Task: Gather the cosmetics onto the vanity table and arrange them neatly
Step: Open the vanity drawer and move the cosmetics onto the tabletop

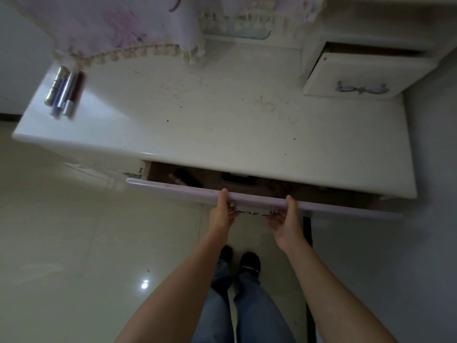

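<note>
The white vanity table [222, 120] fills the upper half of the view. Three slim cosmetic tubes [64, 91] lie side by side at its far left corner: one gold, one blue-silver, one dark red with a silver cap. The lilac front of the wide drawer [173, 189] under the tabletop stands partly pulled out. My left hand [221, 214] and my right hand [286, 219] both grip the drawer front, thumbs on its top edge, fingers by the metal handle [252, 212]. Dark items [188, 178] lie inside the drawer, mostly hidden in shadow.
A small upper drawer [351, 75] at the back right is ajar. A lilac fringed cloth [128, 28] hangs over the back of the table. Glossy cream floor tiles [74, 243] lie to the left. My legs and dark shoes stand below the drawer.
</note>
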Action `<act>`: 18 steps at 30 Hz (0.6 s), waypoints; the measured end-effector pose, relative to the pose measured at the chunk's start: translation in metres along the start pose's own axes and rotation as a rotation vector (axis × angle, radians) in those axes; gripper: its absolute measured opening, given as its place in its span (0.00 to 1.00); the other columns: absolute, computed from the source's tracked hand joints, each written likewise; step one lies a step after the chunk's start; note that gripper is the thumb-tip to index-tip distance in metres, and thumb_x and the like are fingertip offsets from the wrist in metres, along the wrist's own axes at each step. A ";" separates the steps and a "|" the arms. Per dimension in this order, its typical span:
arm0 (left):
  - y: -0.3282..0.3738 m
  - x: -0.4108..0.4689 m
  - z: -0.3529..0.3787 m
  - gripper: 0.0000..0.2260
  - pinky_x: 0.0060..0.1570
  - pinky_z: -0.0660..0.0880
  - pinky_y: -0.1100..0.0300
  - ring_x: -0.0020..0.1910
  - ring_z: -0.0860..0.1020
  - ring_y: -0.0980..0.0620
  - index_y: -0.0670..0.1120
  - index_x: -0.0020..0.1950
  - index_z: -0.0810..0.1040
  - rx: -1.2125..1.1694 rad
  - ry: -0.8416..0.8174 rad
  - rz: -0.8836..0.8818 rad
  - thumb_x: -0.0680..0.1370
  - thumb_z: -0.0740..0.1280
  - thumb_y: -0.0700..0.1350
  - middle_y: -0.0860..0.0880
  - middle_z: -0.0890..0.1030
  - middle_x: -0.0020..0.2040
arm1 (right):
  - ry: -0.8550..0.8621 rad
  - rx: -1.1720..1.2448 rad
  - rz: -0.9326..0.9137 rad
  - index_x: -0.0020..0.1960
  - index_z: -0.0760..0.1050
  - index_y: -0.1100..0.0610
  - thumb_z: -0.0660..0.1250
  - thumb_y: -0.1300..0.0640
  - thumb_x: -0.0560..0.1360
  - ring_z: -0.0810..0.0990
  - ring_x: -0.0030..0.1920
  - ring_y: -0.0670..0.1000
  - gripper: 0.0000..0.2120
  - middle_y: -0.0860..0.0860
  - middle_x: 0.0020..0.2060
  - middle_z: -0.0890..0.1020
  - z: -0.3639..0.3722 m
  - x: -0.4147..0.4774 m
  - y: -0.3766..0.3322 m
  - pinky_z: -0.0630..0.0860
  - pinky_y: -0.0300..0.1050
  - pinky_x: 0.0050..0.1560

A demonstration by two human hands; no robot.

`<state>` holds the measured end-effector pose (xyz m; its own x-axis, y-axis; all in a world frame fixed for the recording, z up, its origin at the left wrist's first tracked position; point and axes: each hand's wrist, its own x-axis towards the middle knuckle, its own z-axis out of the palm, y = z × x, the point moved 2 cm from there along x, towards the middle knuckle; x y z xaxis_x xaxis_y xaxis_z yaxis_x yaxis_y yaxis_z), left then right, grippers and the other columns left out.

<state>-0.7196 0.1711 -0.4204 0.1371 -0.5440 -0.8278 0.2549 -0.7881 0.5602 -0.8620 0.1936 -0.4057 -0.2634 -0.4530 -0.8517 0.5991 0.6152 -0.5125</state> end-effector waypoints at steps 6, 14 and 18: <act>-0.019 -0.021 -0.001 0.25 0.49 0.68 0.55 0.48 0.74 0.45 0.39 0.62 0.71 0.023 0.117 -0.028 0.79 0.53 0.58 0.48 0.75 0.40 | 0.057 0.017 0.023 0.46 0.71 0.54 0.57 0.47 0.77 0.71 0.38 0.48 0.11 0.51 0.37 0.72 -0.011 -0.015 0.020 0.67 0.41 0.37; -0.046 -0.059 -0.015 0.17 0.39 0.71 0.58 0.38 0.73 0.50 0.45 0.41 0.72 -0.013 0.156 0.013 0.81 0.50 0.52 0.46 0.75 0.37 | 0.080 0.054 0.040 0.43 0.70 0.54 0.55 0.51 0.78 0.72 0.40 0.49 0.10 0.53 0.39 0.73 -0.037 -0.030 0.057 0.68 0.41 0.40; -0.049 -0.056 -0.016 0.17 0.41 0.72 0.57 0.40 0.75 0.49 0.47 0.40 0.72 0.003 0.162 0.028 0.81 0.50 0.53 0.46 0.76 0.38 | 0.075 0.046 0.019 0.44 0.70 0.53 0.55 0.50 0.78 0.73 0.41 0.49 0.10 0.53 0.40 0.74 -0.037 -0.026 0.062 0.69 0.41 0.41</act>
<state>-0.7241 0.2445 -0.4022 0.2971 -0.5121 -0.8059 0.2463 -0.7743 0.5828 -0.8461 0.2673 -0.4188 -0.3062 -0.3911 -0.8679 0.6382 0.5922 -0.4920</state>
